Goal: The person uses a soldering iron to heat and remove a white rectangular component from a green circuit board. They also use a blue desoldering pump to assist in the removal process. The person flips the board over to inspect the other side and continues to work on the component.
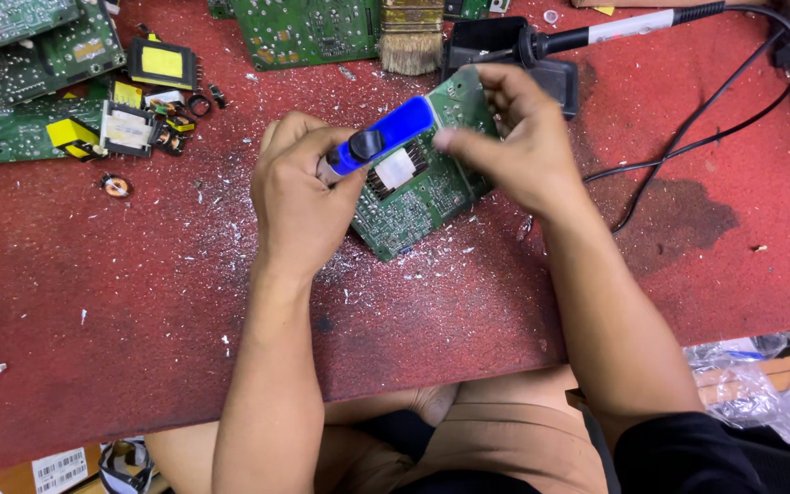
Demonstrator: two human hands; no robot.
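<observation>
Item: blue tool (386,135), gripped in your left hand (299,197), long axis slanting toward the far-right corner over green board (418,197) that your right hand (514,137) pinches.

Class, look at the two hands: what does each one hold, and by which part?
Left hand grips the blue tool by its lower end. Right hand pinches the green circuit board at its upper edge.

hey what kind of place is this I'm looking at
Probably an electronics repair or salvage bench. The left hand holds a blue tool over a green circuit board steadied by the right hand; a soldering iron and more boards lie on the red table.
</observation>
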